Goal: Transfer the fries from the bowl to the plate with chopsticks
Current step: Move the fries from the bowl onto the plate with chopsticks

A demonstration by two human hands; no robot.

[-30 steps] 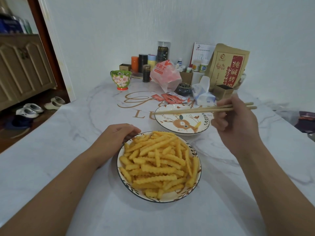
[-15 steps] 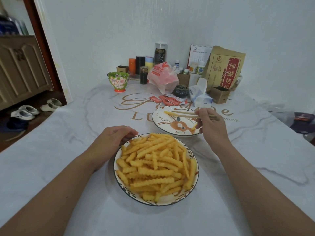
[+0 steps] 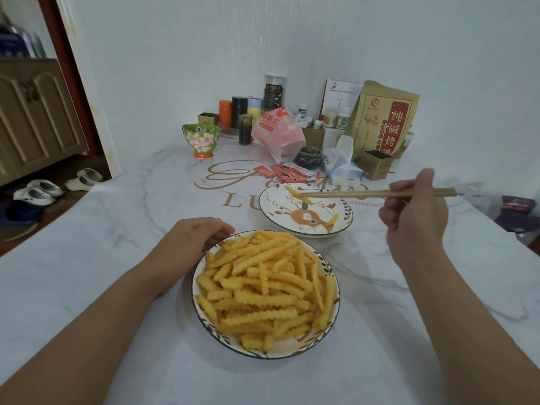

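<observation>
Right hand (image 3: 413,211) lifted back toward frame right, grip clamped on chopsticks (image 3: 377,194), tips over plate (image 3: 344,226) at centre. Left hand (image 3: 193,244) steadies bowl (image 3: 336,299); fries (image 3: 263,285) mostly there, lower centre.

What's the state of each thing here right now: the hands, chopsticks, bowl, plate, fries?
Left hand: rests against the bowl's rim, fingers curled.
Right hand: grips the chopsticks.
Chopsticks: level, tips over the plate by a fry.
Bowl: heaped with fries.
Plate: nearly bare, two or three fries on it.
Green floral cup: upright.
Pink plastic bag: crumpled.
Small brown box: open-topped.
</observation>
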